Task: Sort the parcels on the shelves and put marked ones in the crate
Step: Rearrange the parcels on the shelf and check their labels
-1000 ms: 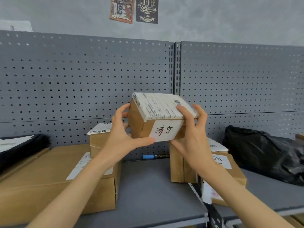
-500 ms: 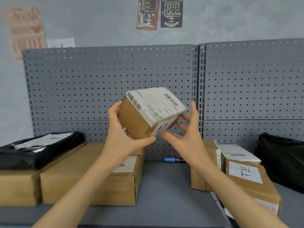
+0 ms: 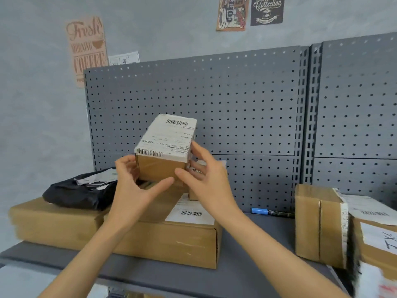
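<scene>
Head view: two hands hold a small brown cardboard parcel [image 3: 164,157] with white label.
Left hand [image 3: 134,188] and right hand [image 3: 207,179] grip its opposite sides with curled fingers, above the grey metal shelf [image 3: 247,274].

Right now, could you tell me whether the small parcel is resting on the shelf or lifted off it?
Lifted. Both the left hand and right hand hold the small parcel above the flat cartons.

Two bare forearms are seen coming up from the bottom edge, no sleeves anywhere in view. Nothing is worn on the left hand [image 3: 131,196] or the right hand [image 3: 209,186]: no gloves, rings, watch or wristband. Fingernails are kept short and unpainted.
</scene>
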### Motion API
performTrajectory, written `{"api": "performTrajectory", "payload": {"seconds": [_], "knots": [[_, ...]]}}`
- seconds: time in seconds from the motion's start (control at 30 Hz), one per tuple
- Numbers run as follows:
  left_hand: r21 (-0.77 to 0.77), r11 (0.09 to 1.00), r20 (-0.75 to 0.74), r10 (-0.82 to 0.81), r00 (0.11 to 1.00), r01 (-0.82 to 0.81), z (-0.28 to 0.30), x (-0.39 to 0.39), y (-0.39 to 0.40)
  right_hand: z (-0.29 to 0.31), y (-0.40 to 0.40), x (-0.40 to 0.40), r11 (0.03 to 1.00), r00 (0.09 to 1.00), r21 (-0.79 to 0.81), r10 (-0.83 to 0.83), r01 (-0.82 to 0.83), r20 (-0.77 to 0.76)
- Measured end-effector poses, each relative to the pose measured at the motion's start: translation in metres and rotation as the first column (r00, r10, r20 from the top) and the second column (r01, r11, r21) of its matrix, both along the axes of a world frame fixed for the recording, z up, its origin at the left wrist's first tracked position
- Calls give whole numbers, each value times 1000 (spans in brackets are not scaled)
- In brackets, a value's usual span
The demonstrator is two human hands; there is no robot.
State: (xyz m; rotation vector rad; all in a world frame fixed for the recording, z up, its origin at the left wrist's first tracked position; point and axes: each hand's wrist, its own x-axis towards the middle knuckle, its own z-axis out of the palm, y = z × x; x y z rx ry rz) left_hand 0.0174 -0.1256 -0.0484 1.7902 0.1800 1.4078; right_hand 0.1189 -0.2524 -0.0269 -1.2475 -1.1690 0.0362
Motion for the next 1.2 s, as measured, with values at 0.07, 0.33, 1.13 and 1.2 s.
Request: {"api": "performTrajectory", "payload": {"seconds": [0.07, 0.33, 1.13, 1.2], "knots": [[-28, 999, -12, 17, 1000, -18, -2, -6, 13, -5, 12, -5, 1000, 999, -8, -25, 26, 44], [23, 990, -272, 137, 952, -136, -15, 1, 51, -18, 41, 6, 958, 955, -133, -227, 255, 192], [-29, 990, -458, 112, 882, -141, 13, 61, 64, -10, -33, 92, 463, 443, 20, -860, 886, 252], [78, 984, -345, 179, 921, -162, 26, 68, 46, -9, -60, 113, 245, 303, -192, -867, 950, 395]]}}
